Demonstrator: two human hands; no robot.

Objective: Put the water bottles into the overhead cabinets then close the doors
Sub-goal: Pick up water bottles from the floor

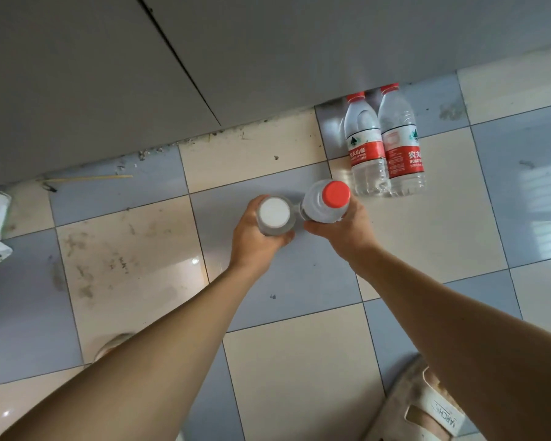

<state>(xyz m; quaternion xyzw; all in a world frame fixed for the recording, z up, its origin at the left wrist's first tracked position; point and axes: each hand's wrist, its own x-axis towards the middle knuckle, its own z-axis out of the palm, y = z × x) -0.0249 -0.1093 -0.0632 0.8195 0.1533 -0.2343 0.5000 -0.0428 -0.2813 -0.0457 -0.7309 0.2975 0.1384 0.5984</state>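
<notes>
Both forearms reach down from the lower frame; the left hand [255, 237] grips a white-capped bottle [275, 214] and the right hand [344, 227] a red-capped bottle [326, 202], probably to carry two together. Farther, two red-labelled bottles [384, 144] lie on the tiled floor [299, 361] against the cabinet base [109, 90], upper right.

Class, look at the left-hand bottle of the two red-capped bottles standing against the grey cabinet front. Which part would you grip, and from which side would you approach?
Grip the left bottle around its body at the red label band, coming from its open left side. It stands upright with a second bottle close on its right and the cabinet front behind, so those sides are blocked.
</notes>
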